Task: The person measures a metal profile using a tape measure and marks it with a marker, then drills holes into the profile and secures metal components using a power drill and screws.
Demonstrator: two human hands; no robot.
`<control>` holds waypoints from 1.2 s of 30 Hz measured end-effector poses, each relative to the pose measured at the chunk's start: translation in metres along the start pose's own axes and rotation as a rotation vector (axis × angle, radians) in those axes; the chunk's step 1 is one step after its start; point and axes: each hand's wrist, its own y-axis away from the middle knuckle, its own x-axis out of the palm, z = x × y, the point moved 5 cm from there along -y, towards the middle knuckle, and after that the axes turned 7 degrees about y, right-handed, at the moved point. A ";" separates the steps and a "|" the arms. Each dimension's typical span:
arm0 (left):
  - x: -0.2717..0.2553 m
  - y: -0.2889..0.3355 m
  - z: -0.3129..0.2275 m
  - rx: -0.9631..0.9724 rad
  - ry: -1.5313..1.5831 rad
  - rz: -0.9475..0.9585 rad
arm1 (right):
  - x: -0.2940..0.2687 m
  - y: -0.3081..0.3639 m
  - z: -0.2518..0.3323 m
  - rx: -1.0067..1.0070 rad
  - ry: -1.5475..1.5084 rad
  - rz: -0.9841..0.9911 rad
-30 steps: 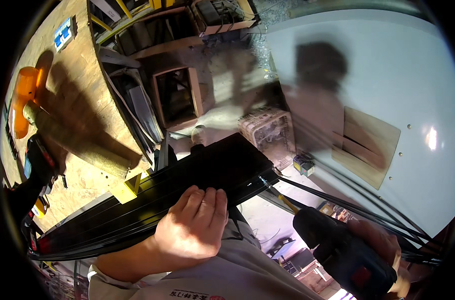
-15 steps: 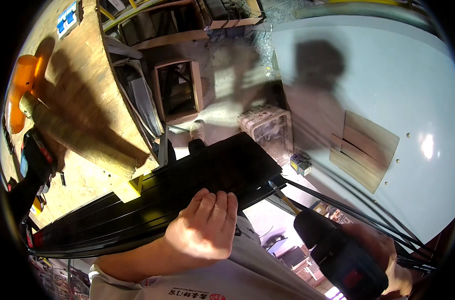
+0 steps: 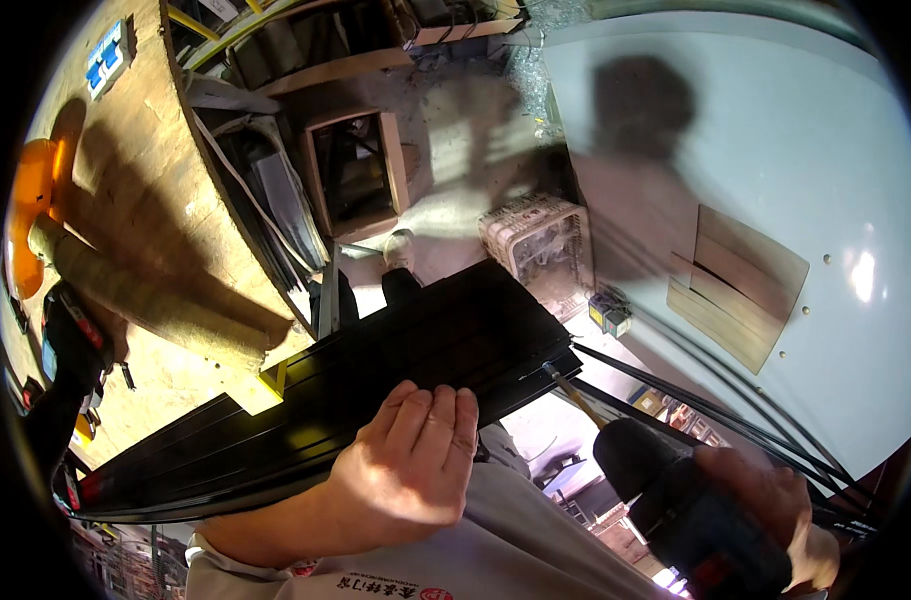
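A long black metal profile (image 3: pixel 465 325) with ridges runs slantwise in front of me, from the lower left to the middle. Over its near edge is my left hand (image 3: pixel 410 455), fingers curled and pressed together; what they hold, if anything, is hidden. My right hand (image 3: pixel 765 490) is wrapped round a black cordless drill (image 3: pixel 675 500). The drill's long bit (image 3: pixel 577 402) points up and left, its tip at the profile's right end, where a small bright spot shows.
At left a wooden bench (image 3: pixel 145 180) bears a cardboard-like tube (image 3: pixel 145 290), an orange bottle-like object (image 3: pixel 35 190) and another power tool (image 3: pixel 75 330). A white board (image 3: pixel 775 120) fills the right, with thin black rods (image 3: pixel 720 420) below it. A plastic crate (image 3: pixel 535 240) stands beyond the profile.
The view has shifted slightly, and the drill sits a little lower and farther right in it. The bit's tip stays at the profile's right end; my left hand keeps its place.
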 end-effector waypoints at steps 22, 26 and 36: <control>-0.109 0.327 0.033 -0.614 -0.560 0.052 | 0.020 0.011 -0.013 -0.112 0.058 -0.048; -0.110 0.347 0.047 -0.621 -0.649 0.022 | 0.018 0.008 -0.014 -0.180 0.178 -0.075; -0.093 0.389 0.042 -0.682 -0.683 0.065 | 0.010 -0.009 0.004 -0.137 -0.030 0.094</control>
